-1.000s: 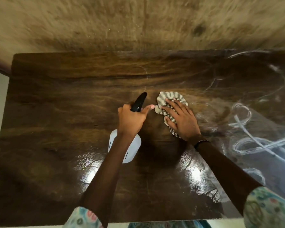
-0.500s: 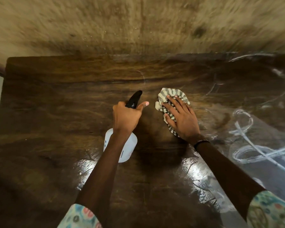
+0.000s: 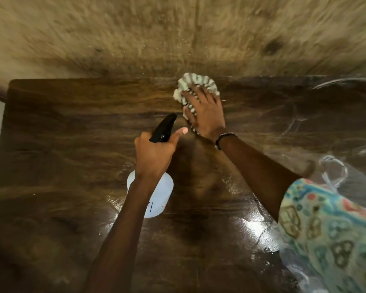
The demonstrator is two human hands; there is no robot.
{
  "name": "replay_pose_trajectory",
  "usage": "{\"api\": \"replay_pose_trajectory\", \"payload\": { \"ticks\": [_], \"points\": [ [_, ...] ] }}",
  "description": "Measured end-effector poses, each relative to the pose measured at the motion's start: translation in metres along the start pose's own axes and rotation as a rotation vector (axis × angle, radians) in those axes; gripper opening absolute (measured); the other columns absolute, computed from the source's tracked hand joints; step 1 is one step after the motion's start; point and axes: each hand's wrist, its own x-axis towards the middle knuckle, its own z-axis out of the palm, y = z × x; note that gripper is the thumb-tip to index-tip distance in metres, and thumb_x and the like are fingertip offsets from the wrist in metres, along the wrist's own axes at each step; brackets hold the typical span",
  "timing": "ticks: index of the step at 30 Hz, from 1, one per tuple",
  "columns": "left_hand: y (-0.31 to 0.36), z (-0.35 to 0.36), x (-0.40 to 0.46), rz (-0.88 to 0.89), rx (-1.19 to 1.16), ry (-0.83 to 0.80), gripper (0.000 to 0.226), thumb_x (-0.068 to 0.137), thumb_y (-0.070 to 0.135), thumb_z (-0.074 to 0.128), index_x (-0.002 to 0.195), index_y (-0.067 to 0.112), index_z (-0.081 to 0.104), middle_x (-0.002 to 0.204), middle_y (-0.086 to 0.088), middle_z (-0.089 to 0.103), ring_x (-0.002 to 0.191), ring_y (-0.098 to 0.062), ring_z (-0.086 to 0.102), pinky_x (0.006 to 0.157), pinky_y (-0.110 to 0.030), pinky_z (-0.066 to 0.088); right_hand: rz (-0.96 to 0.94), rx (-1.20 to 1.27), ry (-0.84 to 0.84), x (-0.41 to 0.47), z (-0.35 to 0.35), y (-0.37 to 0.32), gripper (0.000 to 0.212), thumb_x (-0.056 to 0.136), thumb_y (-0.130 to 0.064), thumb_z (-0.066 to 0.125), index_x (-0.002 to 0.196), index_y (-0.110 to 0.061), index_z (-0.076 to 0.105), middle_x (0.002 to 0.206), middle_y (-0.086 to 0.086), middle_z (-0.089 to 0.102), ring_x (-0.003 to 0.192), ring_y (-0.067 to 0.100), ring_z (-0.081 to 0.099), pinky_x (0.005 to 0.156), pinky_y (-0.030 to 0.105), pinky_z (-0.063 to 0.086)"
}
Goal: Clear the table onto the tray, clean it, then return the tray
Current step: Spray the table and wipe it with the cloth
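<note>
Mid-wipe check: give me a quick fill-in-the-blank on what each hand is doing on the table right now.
1. The left hand grips a ____ bottle.
2. The right hand presses a striped ____ flat on the table.
3. The bottle's nozzle is coloured ____.
4. The right wrist wears a beaded ____.

Missing words: spray; cloth; black; bracelet

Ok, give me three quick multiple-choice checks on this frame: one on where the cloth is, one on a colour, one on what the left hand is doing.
1. Where is the striped cloth?
A. near the table's far edge
B. at the near edge
C. off the table

2. What colour is the spray bottle nozzle?
A. red
B. black
C. yellow

3. What state is the left hand in?
A. empty, flat
B. gripping the bottle
C. holding a tray

Key: 1 A, it lies close to the wall under the right hand; 2 B, the head is black above a white body; 3 B, fingers wrap the neck.
</note>
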Motion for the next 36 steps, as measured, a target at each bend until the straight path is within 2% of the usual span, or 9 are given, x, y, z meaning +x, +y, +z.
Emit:
{"api": "replay_pose_trajectory", "payload": {
  "ticks": [2,6,9,11,17,21,26,31,36],
  "points": [
    [0.002,-0.002,0.002,-0.008,0.0,0.017,0.049,0.061,0.055,0.08,0.08,0.019,0.054,0.093,-0.013,0.068,0.08,-0.024,0.067,0.057,-0.021,0.044,-0.151,0.01,-0.044,-0.016,0.003,-0.014,0.046,0.1,-0.039,0.037,0.144,-0.027,0.039,0.157,-0.001,0.026,0.146,0.023,0.021,0.116,0.041,0.013],
    [0.004,-0.008,0.006,0.004,0.013,0.013,0.044,0.064,0.053,0.079,0.081,0.017,0.061,0.088,-0.011,0.069,0.079,-0.021,0.067,0.054,-0.015,0.044,-0.38,-0.051,-0.092,-0.065,0.003,0.001,0.044,0.098,-0.039,0.043,0.14,-0.026,0.047,0.154,0.0,0.034,0.143,0.023,0.03,0.116,0.04,0.02],
    [0.004,-0.013,0.01,-0.003,0.005,-0.003,0.055,0.062,0.057,0.078,0.091,0.013,0.064,0.097,-0.014,0.067,0.085,-0.024,0.067,0.064,-0.023,0.048,-0.266,-0.054,-0.057,-0.076,-0.006,0.039,0.045,0.098,-0.043,0.039,0.141,-0.03,0.044,0.155,-0.003,0.032,0.143,0.021,0.03,0.113,0.042,0.027],
    [0.002,-0.016,0.013,0.004,-0.008,-0.007,0.062,0.061,0.059,0.077,0.097,0.01,0.064,0.1,-0.014,0.066,0.087,-0.022,0.066,0.062,-0.019,0.045,-0.144,-0.031,-0.019,-0.063,-0.012,0.054,0.046,0.098,-0.043,0.038,0.141,-0.028,0.044,0.154,-0.001,0.034,0.142,0.023,0.03,0.113,0.043,0.03],
    [-0.004,-0.026,0.015,-0.012,-0.035,-0.023,0.064,0.063,0.059,0.075,0.104,0.012,0.062,0.107,-0.013,0.064,0.092,-0.02,0.065,0.061,-0.015,0.043,0.147,0.001,0.062,0.02,-0.005,0.013,0.047,0.099,-0.041,0.039,0.144,-0.03,0.038,0.157,-0.005,0.026,0.146,0.02,0.021,0.115,0.045,0.018],
    [-0.01,-0.033,0.013,0.025,-0.046,-0.019,0.053,0.059,0.061,0.073,0.087,0.016,0.064,0.093,-0.013,0.068,0.08,-0.015,0.065,0.053,-0.009,0.042,0.029,-0.005,-0.018,0.062,0.006,-0.044,0.049,0.099,-0.041,0.038,0.147,-0.03,0.033,0.158,-0.003,0.023,0.147,0.021,0.016,0.115,0.041,0.012],
    [-0.015,-0.038,0.013,0.086,0.003,0.015,0.045,0.065,0.053,0.076,0.083,0.012,0.07,0.076,-0.004,0.07,0.074,-0.013,0.067,0.051,-0.004,0.041,-0.169,-0.019,-0.082,0.056,0.016,-0.079,0.047,0.101,-0.038,0.035,0.148,-0.03,0.032,0.159,-0.004,0.021,0.148,0.021,0.013,0.118,0.039,0.007],
    [-0.012,-0.033,0.012,0.12,0.028,0.013,0.039,0.07,0.046,0.077,0.081,0.01,0.071,0.073,-0.009,0.07,0.07,-0.016,0.067,0.05,-0.001,0.04,-0.426,-0.043,-0.168,-0.008,0.011,-0.041,0.05,0.099,-0.044,0.028,0.145,-0.029,0.036,0.158,-0.002,0.025,0.147,0.021,0.017,0.118,0.038,0.01],
    [-0.004,-0.021,0.004,0.095,0.021,-0.026,0.048,0.068,0.051,0.076,0.084,0.007,0.069,0.078,-0.011,0.07,0.071,-0.013,0.065,0.046,0.0,0.038,-0.269,-0.063,-0.093,-0.058,-0.013,0.048,0.045,0.1,-0.04,0.04,0.144,-0.031,0.039,0.157,-0.004,0.028,0.145,0.019,0.025,0.117,0.041,0.024]
  ]
}}
